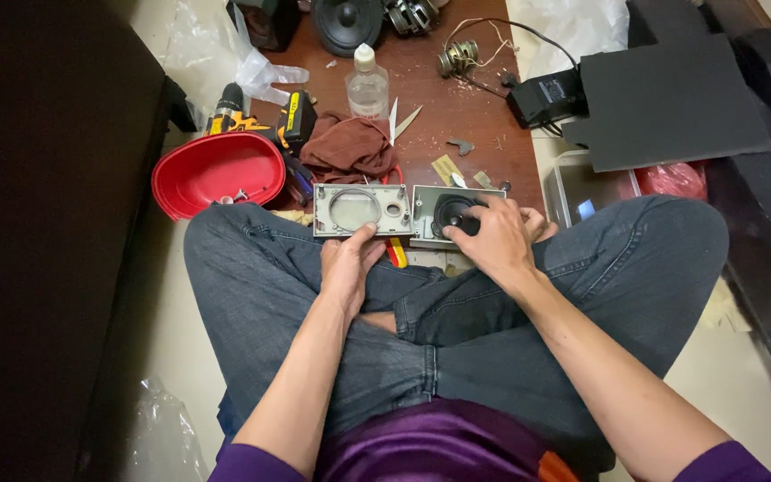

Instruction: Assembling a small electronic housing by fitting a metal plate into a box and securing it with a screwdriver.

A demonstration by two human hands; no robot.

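Two hands on two grey speaker panels, person seated cross-legged at the edge of a low wooden counter (pixel 484 143).

Left hand (pixel 348 263) pinches the near edge of the empty panel (pixel 360 210), thumb on top; the panel has one large round opening and a small hole beside it. Right hand (pixel 495 239) lies spread over the second panel (pixel 430 212), fingertips on the black speaker cone (pixel 451 214) set in it. The panels sit side by side, touching, just beyond both hands. A yellow-and-red tool handle (pixel 395 253) pokes out between the hands. Beyond the left hand: brown rag (pixel 347 147), clear bottle (pixel 367 85), scissors (pixel 401 120). To its left: red bowl (pixel 216 172), yellow-and-black drill (pixel 229 114). Beyond the right hand: black power adapter (pixel 544 96).
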